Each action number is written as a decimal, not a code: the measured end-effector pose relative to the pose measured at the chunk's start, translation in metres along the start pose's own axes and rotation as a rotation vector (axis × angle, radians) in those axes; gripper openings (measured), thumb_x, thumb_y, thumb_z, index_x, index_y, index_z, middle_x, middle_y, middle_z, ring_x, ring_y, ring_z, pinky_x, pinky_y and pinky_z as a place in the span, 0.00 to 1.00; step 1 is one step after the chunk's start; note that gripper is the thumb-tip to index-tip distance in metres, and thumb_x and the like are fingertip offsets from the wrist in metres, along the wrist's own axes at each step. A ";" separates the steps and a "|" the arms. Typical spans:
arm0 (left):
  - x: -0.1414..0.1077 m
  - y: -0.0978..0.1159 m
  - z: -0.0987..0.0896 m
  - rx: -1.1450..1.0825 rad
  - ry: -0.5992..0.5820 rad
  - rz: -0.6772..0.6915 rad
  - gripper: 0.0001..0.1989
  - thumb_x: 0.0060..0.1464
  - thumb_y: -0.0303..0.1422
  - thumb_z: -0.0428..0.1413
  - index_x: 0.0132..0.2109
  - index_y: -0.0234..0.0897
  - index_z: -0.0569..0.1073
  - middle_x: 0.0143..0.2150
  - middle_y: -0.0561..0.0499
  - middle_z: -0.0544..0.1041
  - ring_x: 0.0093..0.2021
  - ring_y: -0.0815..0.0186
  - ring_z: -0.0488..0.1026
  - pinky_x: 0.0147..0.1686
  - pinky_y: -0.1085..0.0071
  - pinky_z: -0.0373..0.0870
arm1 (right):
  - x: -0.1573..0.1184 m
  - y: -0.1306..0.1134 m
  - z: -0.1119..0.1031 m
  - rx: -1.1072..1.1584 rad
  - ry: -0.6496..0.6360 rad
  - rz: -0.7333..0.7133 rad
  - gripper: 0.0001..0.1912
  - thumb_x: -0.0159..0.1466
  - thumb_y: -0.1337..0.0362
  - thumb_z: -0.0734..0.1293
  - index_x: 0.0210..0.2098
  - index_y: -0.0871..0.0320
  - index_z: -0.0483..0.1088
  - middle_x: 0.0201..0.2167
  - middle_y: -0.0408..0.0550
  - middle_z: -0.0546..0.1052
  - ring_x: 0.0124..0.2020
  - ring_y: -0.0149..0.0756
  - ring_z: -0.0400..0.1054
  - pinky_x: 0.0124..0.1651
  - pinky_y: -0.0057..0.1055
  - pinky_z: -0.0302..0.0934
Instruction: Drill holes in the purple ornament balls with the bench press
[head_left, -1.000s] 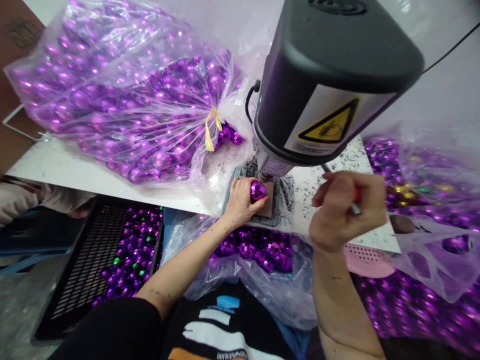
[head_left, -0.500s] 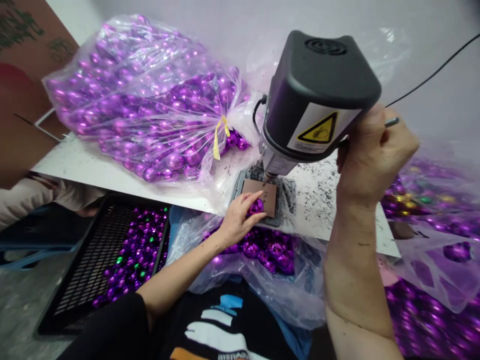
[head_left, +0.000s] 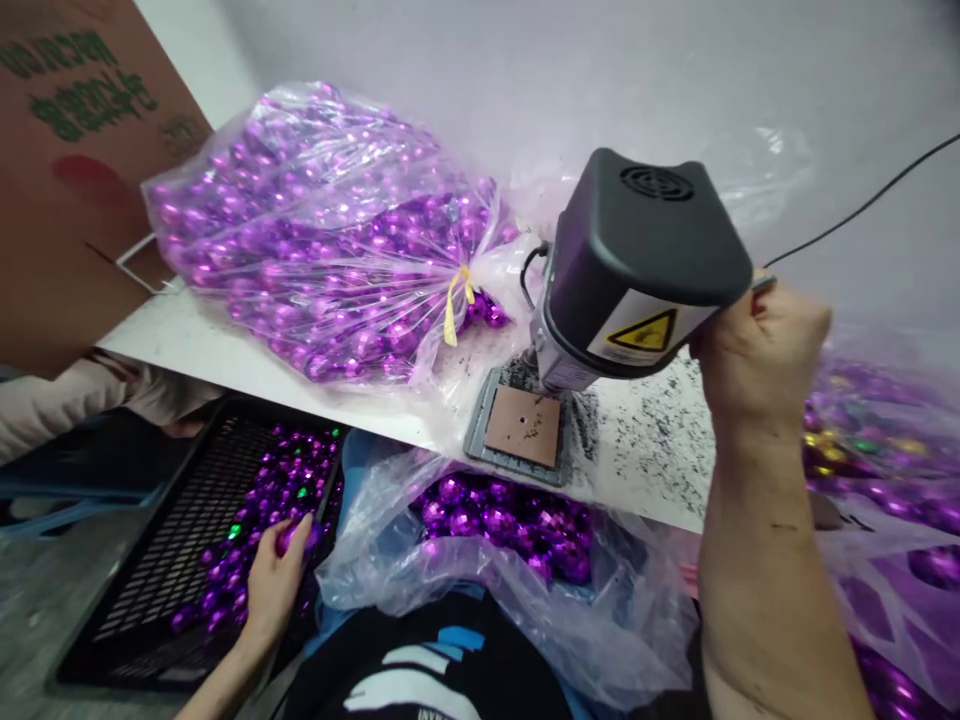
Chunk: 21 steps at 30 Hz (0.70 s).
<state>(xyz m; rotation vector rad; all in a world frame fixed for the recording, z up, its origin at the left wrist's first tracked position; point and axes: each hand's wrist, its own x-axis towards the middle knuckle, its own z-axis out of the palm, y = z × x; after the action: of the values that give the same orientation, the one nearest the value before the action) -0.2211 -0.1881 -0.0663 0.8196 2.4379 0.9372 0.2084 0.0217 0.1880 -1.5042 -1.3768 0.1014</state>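
Observation:
My left hand (head_left: pixel 274 575) is over the black plastic crate (head_left: pixel 142 570) at the lower left. Its thumb and fingers are closed on a shiny purple ball (head_left: pixel 286 538), partly hidden by the fingers. Small purple balls (head_left: pixel 262 490) and a few green ones lie in the crate around it. On the right, my right hand (head_left: pixel 765 345) is wrapped round the lever (head_left: pixel 763 284) of a black bench drill press (head_left: pixel 652 240). Below the drill head, a brown square block (head_left: pixel 523 427) with a small dark hole rests on the grey base (head_left: pixel 480 430).
A tied clear bag of purple balls (head_left: pixel 322 250) lies on the white table (head_left: pixel 360 405). An open bag (head_left: pixel 495 515) of larger purple balls is at my lap. Dark shavings (head_left: pixel 660 430) are scattered beside the base. A cardboard box (head_left: pixel 67 220) and another person's sleeve (head_left: pixel 67 405) are at left.
My left hand has moved from the brown block, where it held a purple ball under the drill, down and left to the crate. My right hand stays on the lever. The view has shifted.

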 end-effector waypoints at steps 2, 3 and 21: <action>-0.003 0.038 0.005 -0.065 -0.070 0.170 0.29 0.51 0.55 0.56 0.50 0.37 0.73 0.47 0.47 0.77 0.46 0.54 0.75 0.51 0.57 0.71 | -0.002 0.004 0.003 -0.007 0.030 0.022 0.27 0.63 0.48 0.62 0.18 0.62 0.57 0.14 0.40 0.56 0.19 0.17 0.49 0.26 0.26 0.44; -0.009 0.057 0.010 -0.118 -0.086 0.268 0.27 0.53 0.53 0.56 0.51 0.38 0.72 0.50 0.46 0.77 0.48 0.55 0.75 0.52 0.58 0.71 | -0.003 0.006 0.005 -0.004 0.043 0.032 0.27 0.63 0.48 0.63 0.18 0.62 0.58 0.13 0.41 0.56 0.18 0.18 0.51 0.26 0.26 0.46; 0.171 0.180 0.057 -0.307 0.270 0.301 0.39 0.67 0.51 0.38 0.73 0.28 0.43 0.75 0.32 0.44 0.76 0.51 0.39 0.73 0.50 0.40 | -0.015 -0.006 0.001 -0.043 0.031 0.178 0.23 0.59 0.47 0.64 0.19 0.58 0.62 0.13 0.44 0.58 0.20 0.28 0.56 0.28 0.31 0.51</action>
<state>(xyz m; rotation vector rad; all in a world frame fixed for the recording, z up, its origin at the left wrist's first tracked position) -0.2498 0.0577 -0.0054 1.0177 2.3337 1.5806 0.1987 0.0100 0.1837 -1.6558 -1.2257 0.1597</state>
